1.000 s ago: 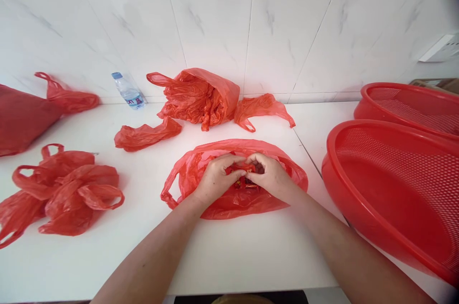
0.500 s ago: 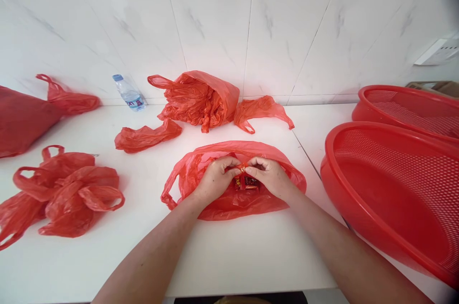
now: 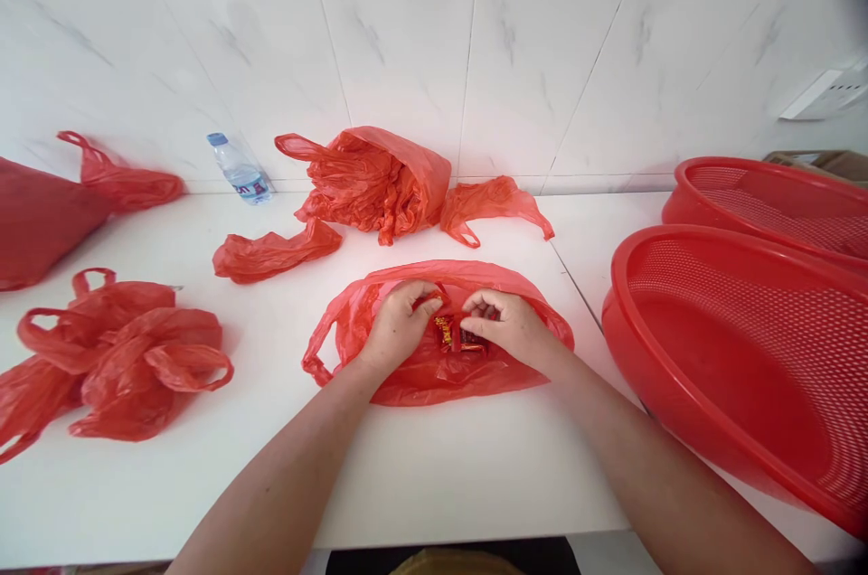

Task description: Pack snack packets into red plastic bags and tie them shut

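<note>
A red plastic bag (image 3: 467, 390) lies spread with its mouth open on the white table, and both my hands reach into it. My left hand (image 3: 400, 322) is closed in a pinch, thumb against fingers, on a small red-and-gold wrapped piece (image 3: 438, 298) mostly hidden by the fingertips. My right hand (image 3: 508, 322) hovers just to the right, fingers curled, with a gap between thumb and forefinger and nothing visible in it. Beneath the hands, inside the bag, are small wrapped packets: a red one with yellow print (image 3: 444, 333) and a dark one (image 3: 473, 339).
Two red perforated baskets (image 3: 678, 430) stand at the right. Tied red bags (image 3: 142, 367) lie at the left. Against the tiled wall are a bag stuffed with red bags (image 3: 380, 182) and a water bottle (image 3: 240, 173). Loose red bags (image 3: 278, 255) lie nearby.
My hands, earlier together at a small printed piece, have moved apart. The left has shifted slightly left and up; the right has loosened its pinch. More of the packets shows between them.
</note>
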Demonstrator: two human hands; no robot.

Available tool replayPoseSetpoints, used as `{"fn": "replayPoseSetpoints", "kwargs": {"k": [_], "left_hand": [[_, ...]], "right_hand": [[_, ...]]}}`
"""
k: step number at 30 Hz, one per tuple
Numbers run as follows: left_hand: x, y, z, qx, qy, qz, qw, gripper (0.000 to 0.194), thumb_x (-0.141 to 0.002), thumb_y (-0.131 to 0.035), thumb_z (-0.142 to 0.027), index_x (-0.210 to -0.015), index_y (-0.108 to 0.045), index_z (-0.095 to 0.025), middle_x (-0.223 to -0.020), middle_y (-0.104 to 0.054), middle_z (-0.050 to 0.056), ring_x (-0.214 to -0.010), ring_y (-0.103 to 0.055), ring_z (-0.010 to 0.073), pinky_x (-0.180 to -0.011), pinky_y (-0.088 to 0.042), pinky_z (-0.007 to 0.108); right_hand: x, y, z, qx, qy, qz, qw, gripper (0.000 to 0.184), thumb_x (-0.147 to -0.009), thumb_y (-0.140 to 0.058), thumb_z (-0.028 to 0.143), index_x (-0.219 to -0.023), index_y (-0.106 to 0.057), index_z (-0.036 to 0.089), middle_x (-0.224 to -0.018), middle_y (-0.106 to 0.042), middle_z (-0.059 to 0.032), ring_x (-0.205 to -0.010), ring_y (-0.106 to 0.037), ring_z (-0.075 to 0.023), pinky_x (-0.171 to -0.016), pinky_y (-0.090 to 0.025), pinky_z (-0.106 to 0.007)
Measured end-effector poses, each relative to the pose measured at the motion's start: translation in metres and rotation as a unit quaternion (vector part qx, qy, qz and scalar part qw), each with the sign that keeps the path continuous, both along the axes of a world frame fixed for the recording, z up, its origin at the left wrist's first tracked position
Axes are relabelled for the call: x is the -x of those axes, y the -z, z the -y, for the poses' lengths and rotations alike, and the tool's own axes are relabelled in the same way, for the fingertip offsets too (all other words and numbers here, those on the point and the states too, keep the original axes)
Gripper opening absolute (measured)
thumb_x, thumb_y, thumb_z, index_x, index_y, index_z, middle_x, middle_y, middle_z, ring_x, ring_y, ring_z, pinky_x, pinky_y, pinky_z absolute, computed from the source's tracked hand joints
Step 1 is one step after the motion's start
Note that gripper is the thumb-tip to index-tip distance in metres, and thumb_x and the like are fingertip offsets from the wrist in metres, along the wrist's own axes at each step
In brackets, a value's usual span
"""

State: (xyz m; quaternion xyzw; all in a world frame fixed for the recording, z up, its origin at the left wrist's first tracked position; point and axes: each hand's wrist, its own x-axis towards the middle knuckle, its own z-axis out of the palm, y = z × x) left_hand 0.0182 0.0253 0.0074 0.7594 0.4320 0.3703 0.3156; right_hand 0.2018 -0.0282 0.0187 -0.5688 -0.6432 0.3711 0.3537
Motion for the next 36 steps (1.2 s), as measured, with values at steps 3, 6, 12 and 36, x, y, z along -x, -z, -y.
{"fn": "replayPoseSetpoints", "kwargs": {"k": [3, 6, 12, 36], "left_hand": [[0.006, 0.000, -0.006, 0.012, -0.036, 0.019, 0.999, 0.012, -0.082, -0.051, -0.026, -0.080, -0.062, -0.022, -0.084, -0.067, 0.000, -0.080, -0.061, 0.0170, -0.077, -0.048, 0.030], [0.008, 0.000, -0.008, 0.014, -0.063, 0.042, 0.997, 0.011, -0.082, -0.052, -0.027, -0.083, -0.061, -0.022, -0.085, -0.067, 0.000, -0.081, -0.060, 0.0172, -0.078, -0.048, 0.030], [0.006, 0.003, -0.007, 0.026, -0.086, 0.076, 0.993, 0.014, -0.082, -0.054, -0.032, -0.083, -0.061, -0.021, -0.085, -0.067, 0.002, -0.079, -0.061, 0.0175, -0.075, -0.050, 0.030], [0.004, 0.007, -0.007, -0.017, -0.072, -0.007, 0.997, 0.015, -0.083, -0.047, -0.025, -0.069, -0.049, -0.021, -0.071, -0.061, -0.001, -0.069, -0.057, 0.0151, -0.064, -0.044, 0.027]], "right_hand": [[-0.004, 0.001, 0.001, 0.027, -0.044, 0.069, 0.996, 0.028, -0.064, -0.073, 0.036, -0.084, -0.058, 0.024, -0.085, -0.061, 0.0015, -0.077, -0.056, -0.0162, -0.065, -0.043, -0.028], [-0.004, 0.005, 0.001, 0.030, -0.061, 0.114, 0.991, 0.031, -0.061, -0.073, 0.030, -0.086, -0.056, 0.024, -0.090, -0.061, 0.0006, -0.078, -0.056, -0.0168, -0.064, -0.042, -0.028], [-0.007, 0.006, -0.002, 0.051, -0.051, 0.035, 0.997, 0.018, -0.075, -0.062, 0.031, -0.091, -0.058, 0.024, -0.092, -0.062, 0.0008, -0.085, -0.058, -0.0161, -0.075, -0.045, -0.030], [-0.015, 0.026, -0.013, 0.131, 0.005, -0.235, 0.963, 0.022, -0.074, -0.066, 0.028, -0.096, -0.065, 0.023, -0.096, -0.064, -0.0016, -0.084, -0.059, -0.0153, -0.065, -0.047, -0.025]]}}
